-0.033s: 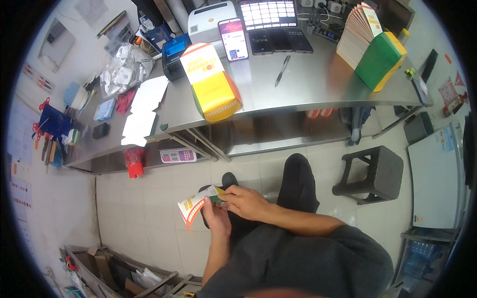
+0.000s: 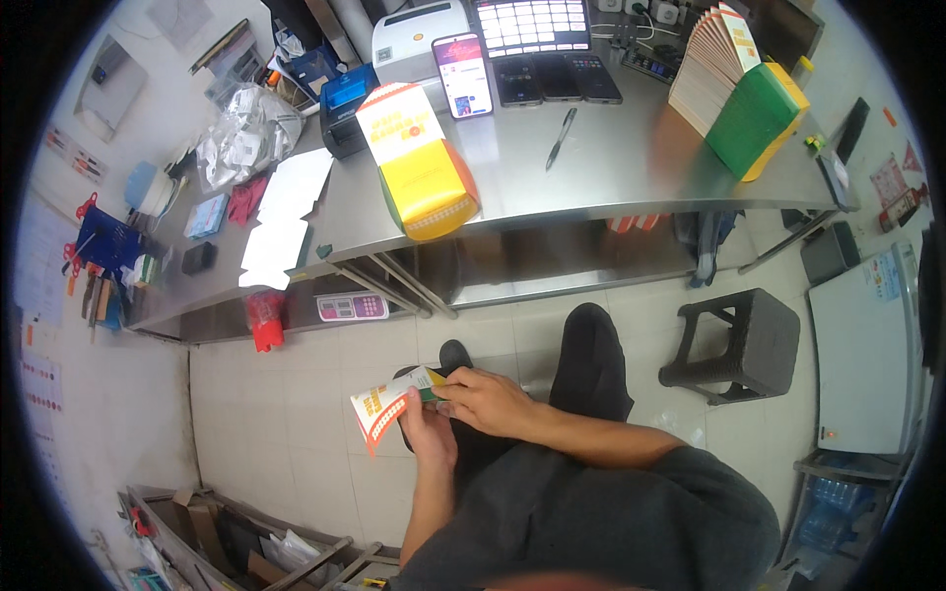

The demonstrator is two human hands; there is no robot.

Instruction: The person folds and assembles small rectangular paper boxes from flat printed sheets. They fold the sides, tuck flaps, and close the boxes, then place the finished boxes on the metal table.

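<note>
Over my lap I hold a small folded carton, white with orange, yellow and green print. My left hand grips it from below, thumb on its printed face. At its green and yellow end, the fingers of my right hand are closed on the edge; the fingertips are partly hidden. On the metal table ahead lies a stack of like yellow and white cartons. Another row of cartons, green and yellow in front, stands fanned at the table's right.
The steel table carries a pen, an upright phone, a laptop, a white printer and white flat sheets. A dark stool stands right, beside a small fridge. A rack is lower left.
</note>
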